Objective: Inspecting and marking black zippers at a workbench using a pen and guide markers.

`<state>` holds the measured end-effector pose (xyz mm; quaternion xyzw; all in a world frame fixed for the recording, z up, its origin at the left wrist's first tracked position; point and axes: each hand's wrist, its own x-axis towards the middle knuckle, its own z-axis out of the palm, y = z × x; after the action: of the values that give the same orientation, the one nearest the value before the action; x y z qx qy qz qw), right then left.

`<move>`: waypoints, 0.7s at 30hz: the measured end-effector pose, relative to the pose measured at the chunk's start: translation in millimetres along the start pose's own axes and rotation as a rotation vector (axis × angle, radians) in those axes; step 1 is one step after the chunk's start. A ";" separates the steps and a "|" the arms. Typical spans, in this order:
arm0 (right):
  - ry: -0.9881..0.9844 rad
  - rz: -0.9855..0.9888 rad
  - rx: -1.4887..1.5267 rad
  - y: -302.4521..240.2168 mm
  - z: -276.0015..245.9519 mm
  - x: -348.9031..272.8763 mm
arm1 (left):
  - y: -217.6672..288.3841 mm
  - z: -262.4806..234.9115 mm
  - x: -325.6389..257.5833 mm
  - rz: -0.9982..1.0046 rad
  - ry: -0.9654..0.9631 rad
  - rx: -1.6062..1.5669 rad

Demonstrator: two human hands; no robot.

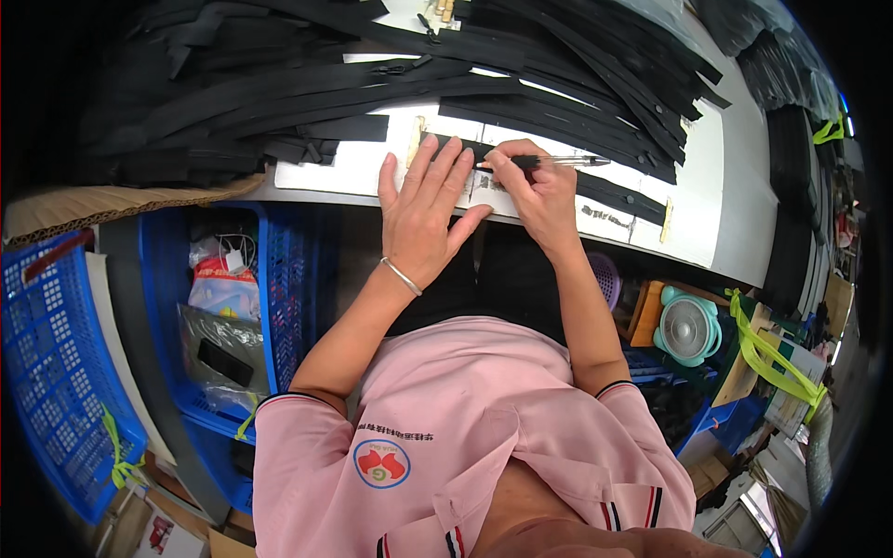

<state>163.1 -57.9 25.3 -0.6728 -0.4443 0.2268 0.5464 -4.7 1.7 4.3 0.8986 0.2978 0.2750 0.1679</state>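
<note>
Looks like a marking step: the black strip point(625, 195) is laid near the front edge of the white board point(699, 191), held down by the spread left hand point(420, 212). A pen point(569, 161) is pinched in the right hand point(542, 197) (tip contact can't be told). Next, probably, the strip must be kept still.

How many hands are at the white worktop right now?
2: the left hand, spread out with its fingertips over a black strip, and the right hand, to its right, holding a pen. No other hand shows there.
</note>
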 end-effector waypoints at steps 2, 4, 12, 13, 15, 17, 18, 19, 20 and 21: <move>-0.039 -0.071 -0.061 7.2 -2.4 -0.7 | 1.1 1.1 0.9 0.009 -0.004 0.000; -0.029 -0.067 -0.046 6.6 -0.1 -0.8 | 1.4 0.8 1.1 0.007 -0.006 0.006; -0.145 0.005 -0.074 5.0 -9.0 -2.0 | 3.1 0.5 2.3 0.009 -0.025 0.013; -0.132 0.008 -0.079 3.3 -14.2 -3.5 | 2.7 -0.1 2.0 -0.003 -0.027 0.028; -0.024 0.017 -0.008 -2.4 -27.2 -9.2 | 2.9 -0.8 1.7 0.007 -0.034 0.031; 0.197 -0.041 0.068 -2.6 -41.5 -14.6 | 2.2 -0.6 0.6 -0.009 -0.050 0.031; 0.254 -0.029 0.014 -0.2 -53.0 -16.9 | 1.9 0.3 1.5 0.013 -0.037 0.048; 0.310 -0.016 -0.039 2.7 -62.7 -18.6 | 1.7 0.6 1.7 0.018 -0.039 0.045; 0.315 -0.015 -0.040 6.9 -69.8 -19.1 | 1.6 0.4 1.4 0.016 -0.039 0.050; 0.318 0.012 -0.129 11.6 -75.8 -18.7 | 1.4 0.5 1.6 0.017 -0.041 0.055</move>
<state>217.8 -114.3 33.8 -0.7366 -0.3619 0.0917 0.5640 -2.6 1.5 5.2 0.9107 0.2943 0.2498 0.1471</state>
